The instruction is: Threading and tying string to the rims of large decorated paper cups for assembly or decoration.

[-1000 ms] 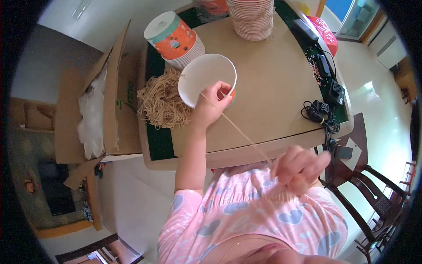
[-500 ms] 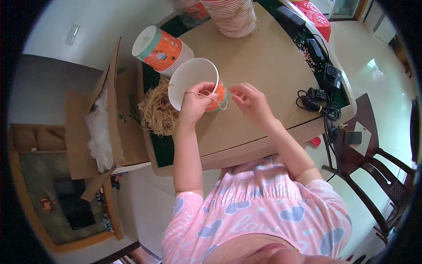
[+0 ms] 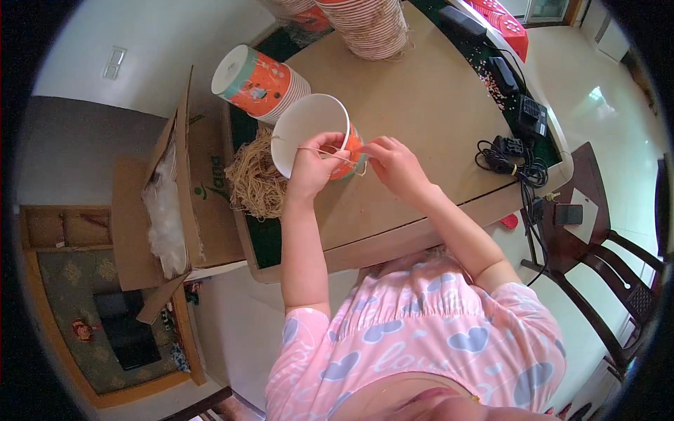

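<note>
On the table [image 3: 414, 105], 1 paper tub [image 3: 300, 130] sits between the 2 hands. The left hand [image 3: 314, 167] pinches its rim, hiding part of it, with string [image 3: 364, 169] across the fingers. I can't tell if the right hand [image 3: 400, 167] grips anything. The tall tub stack [image 3: 368, 31] goes out of view.

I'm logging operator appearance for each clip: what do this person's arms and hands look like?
The left sleeve and right sleeve are short, pale pink fabric; grey-blue hearts show on the left one. Below them the left forearm and right forearm are uncovered. The left hand and right hand are bare, with no glove or watch visible.
</note>
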`<state>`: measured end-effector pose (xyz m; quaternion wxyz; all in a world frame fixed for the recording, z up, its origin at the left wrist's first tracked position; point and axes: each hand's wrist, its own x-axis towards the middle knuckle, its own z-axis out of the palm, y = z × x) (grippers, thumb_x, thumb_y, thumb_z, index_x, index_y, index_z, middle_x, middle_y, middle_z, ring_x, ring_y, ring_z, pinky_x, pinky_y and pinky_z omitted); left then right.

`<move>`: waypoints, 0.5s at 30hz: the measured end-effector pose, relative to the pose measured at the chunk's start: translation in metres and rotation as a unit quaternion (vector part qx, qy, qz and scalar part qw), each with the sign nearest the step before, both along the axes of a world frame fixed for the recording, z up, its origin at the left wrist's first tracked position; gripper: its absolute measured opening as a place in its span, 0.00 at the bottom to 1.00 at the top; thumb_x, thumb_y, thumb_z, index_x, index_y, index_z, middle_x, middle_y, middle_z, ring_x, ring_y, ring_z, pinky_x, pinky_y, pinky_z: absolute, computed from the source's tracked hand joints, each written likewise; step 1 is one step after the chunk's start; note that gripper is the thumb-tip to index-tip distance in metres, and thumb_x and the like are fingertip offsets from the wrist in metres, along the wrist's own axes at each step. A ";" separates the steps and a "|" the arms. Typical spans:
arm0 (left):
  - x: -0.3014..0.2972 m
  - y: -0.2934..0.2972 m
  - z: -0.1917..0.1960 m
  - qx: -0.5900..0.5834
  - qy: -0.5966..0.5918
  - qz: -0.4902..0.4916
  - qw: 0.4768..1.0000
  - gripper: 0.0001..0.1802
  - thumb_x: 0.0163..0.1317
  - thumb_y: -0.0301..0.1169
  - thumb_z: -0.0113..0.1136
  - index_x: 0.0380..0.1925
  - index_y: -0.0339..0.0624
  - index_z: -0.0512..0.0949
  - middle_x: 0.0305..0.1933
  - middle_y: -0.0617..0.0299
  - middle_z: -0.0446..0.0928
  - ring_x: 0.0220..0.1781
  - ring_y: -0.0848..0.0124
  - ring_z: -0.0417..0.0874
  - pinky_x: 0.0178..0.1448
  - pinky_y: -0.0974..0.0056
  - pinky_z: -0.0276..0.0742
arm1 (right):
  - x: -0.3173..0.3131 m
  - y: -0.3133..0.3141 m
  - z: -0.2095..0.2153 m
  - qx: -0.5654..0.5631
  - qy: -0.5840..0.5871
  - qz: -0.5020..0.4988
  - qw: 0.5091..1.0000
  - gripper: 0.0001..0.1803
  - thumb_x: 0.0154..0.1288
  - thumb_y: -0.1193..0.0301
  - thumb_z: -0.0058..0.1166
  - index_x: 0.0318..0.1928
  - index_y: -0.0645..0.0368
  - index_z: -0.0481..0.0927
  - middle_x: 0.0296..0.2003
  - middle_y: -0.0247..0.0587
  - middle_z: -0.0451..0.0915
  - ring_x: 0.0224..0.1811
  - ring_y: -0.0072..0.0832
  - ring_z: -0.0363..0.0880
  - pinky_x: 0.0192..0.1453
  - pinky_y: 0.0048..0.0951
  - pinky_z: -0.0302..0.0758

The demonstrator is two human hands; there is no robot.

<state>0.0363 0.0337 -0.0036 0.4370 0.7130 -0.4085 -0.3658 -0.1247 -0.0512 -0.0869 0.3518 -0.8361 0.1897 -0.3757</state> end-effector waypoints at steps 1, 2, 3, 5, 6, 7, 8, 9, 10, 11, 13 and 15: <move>-0.002 0.003 -0.001 0.000 0.000 0.002 1.000 0.19 0.55 0.21 0.65 0.48 0.35 0.78 0.37 0.62 0.81 0.36 0.76 0.79 0.45 0.70 0.77 | -0.003 0.001 0.000 0.000 0.000 0.002 1.000 0.13 0.61 0.79 0.53 0.46 0.55 0.80 0.41 0.43 0.79 0.44 0.41 0.78 0.46 0.38 0.77; -0.008 0.010 -0.001 -0.033 -0.105 0.012 0.994 0.19 0.56 0.21 0.64 0.50 0.36 0.77 0.40 0.61 0.81 0.37 0.73 0.80 0.46 0.69 0.77 | -0.007 0.001 0.002 0.049 0.011 -0.014 0.999 0.11 0.62 0.78 0.53 0.45 0.56 0.80 0.40 0.43 0.79 0.42 0.41 0.78 0.45 0.37 0.77; -0.014 0.015 -0.002 -0.066 -0.208 0.019 0.976 0.20 0.56 0.21 0.64 0.51 0.37 0.76 0.43 0.59 0.80 0.39 0.71 0.81 0.47 0.69 0.77 | -0.011 0.000 0.002 0.099 0.023 -0.033 0.994 0.09 0.63 0.77 0.52 0.44 0.56 0.80 0.38 0.44 0.79 0.40 0.41 0.79 0.45 0.36 0.77; -0.032 0.025 0.009 -0.080 -0.304 0.012 0.949 0.21 0.57 0.19 0.60 0.52 0.38 0.74 0.48 0.56 0.78 0.45 0.67 0.81 0.50 0.67 0.77 | -0.019 -0.005 -0.007 0.114 0.039 -0.045 0.992 0.09 0.65 0.76 0.52 0.44 0.57 0.80 0.36 0.43 0.79 0.37 0.36 0.79 0.42 0.35 0.78; -0.040 0.032 0.010 -0.100 -0.194 0.021 0.976 0.22 0.57 0.16 0.57 0.53 0.38 0.74 0.51 0.57 0.77 0.50 0.68 0.80 0.54 0.65 0.75 | -0.023 -0.007 -0.010 0.127 0.050 -0.055 0.989 0.08 0.66 0.74 0.53 0.44 0.58 0.80 0.34 0.41 0.80 0.33 0.32 0.80 0.40 0.33 0.78; -0.046 0.041 0.011 -0.118 -0.082 0.034 0.989 0.24 0.57 0.13 0.54 0.55 0.37 0.73 0.53 0.58 0.77 0.55 0.69 0.78 0.58 0.64 0.74 | -0.023 -0.004 -0.011 0.129 0.052 -0.053 0.989 0.08 0.66 0.74 0.53 0.44 0.58 0.80 0.34 0.41 0.80 0.33 0.32 0.80 0.40 0.33 0.78; -0.054 0.050 0.010 -0.108 -0.021 0.048 0.993 0.23 0.57 0.14 0.50 0.54 0.38 0.73 0.55 0.55 0.76 0.59 0.68 0.76 0.60 0.62 0.71 | -0.026 0.002 -0.010 0.221 0.040 -0.012 0.974 0.07 0.66 0.73 0.53 0.42 0.59 0.80 0.31 0.42 0.80 0.31 0.31 0.80 0.38 0.32 0.77; -0.061 0.057 0.010 -0.145 -0.001 0.044 0.988 0.23 0.57 0.15 0.50 0.54 0.37 0.73 0.56 0.55 0.75 0.61 0.69 0.74 0.63 0.63 0.68 | -0.029 0.009 -0.005 0.310 0.027 0.031 0.950 0.06 0.66 0.72 0.53 0.40 0.61 0.81 0.28 0.42 0.81 0.29 0.30 0.80 0.36 0.30 0.77; -0.066 0.064 0.008 -0.183 0.020 0.042 0.982 0.22 0.57 0.15 0.49 0.54 0.36 0.72 0.57 0.55 0.75 0.63 0.70 0.72 0.65 0.63 0.65 | -0.032 0.017 -0.002 0.350 0.033 0.081 0.933 0.09 0.69 0.70 0.52 0.39 0.62 0.81 0.26 0.39 0.80 0.27 0.25 0.78 0.34 0.27 0.76; -0.075 0.066 0.012 -0.197 0.037 0.070 0.977 0.18 0.60 0.19 0.53 0.52 0.34 0.73 0.57 0.55 0.75 0.64 0.69 0.70 0.66 0.64 0.63 | -0.035 0.027 0.003 0.389 0.040 0.130 0.911 0.12 0.71 0.68 0.51 0.38 0.64 0.81 0.23 0.36 0.80 0.26 0.20 0.76 0.33 0.24 0.75; -0.078 0.068 -0.003 -0.231 0.023 0.089 0.969 0.13 0.63 0.22 0.53 0.49 0.35 0.74 0.55 0.55 0.75 0.62 0.69 0.71 0.64 0.65 0.64 | -0.043 0.043 0.015 0.517 0.055 0.206 0.829 0.18 0.75 0.62 0.45 0.40 0.64 0.82 0.22 0.32 0.78 0.25 0.16 0.74 0.31 0.21 0.74; -0.078 0.068 -0.010 -0.266 0.010 0.103 0.958 0.10 0.66 0.25 0.53 0.46 0.35 0.75 0.53 0.55 0.76 0.60 0.68 0.73 0.63 0.65 0.65 | -0.046 0.056 0.015 0.585 0.029 0.261 0.768 0.23 0.77 0.57 0.40 0.44 0.63 0.80 0.24 0.34 0.79 0.24 0.16 0.75 0.31 0.19 0.74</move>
